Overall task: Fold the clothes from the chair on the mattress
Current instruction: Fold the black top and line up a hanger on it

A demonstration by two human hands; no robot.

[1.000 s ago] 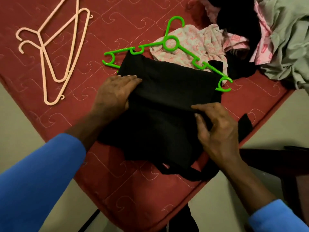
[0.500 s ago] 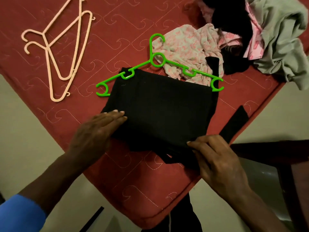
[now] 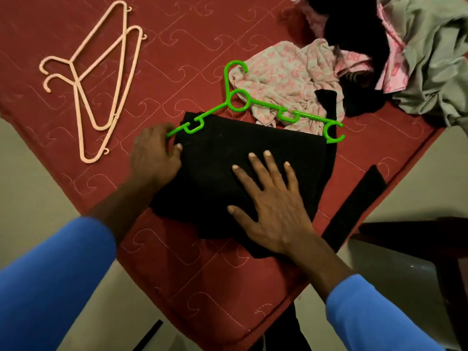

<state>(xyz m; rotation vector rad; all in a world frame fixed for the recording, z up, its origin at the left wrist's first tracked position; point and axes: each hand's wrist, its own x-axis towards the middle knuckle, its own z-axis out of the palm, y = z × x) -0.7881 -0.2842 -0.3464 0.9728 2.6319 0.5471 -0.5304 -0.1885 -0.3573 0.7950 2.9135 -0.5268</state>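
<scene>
A folded black garment [image 3: 215, 178] lies on the red quilted mattress [image 3: 202, 34] near its front corner. My right hand [image 3: 271, 201] presses flat on the garment's middle with its fingers spread. At the garment's upper left edge, my left hand [image 3: 154, 155] has curled fingers and its thumb on the cloth, pinching that edge. A green hanger [image 3: 238, 102] lies along the garment's far edge, and its left end is hidden behind my left hand.
A pink patterned cloth [image 3: 286, 77], a dark garment [image 3: 354, 34] and a grey-green garment [image 3: 430, 59] are heaped at the far right. Two pale pink hangers [image 3: 101, 97] lie at the far left. A black strip [image 3: 354, 203] hangs over the mattress edge beside dark furniture [image 3: 417, 236].
My right hand moved from the garment's near edge onto its middle and flattened. My left hand slid up to the upper left edge, by the hanger's end.
</scene>
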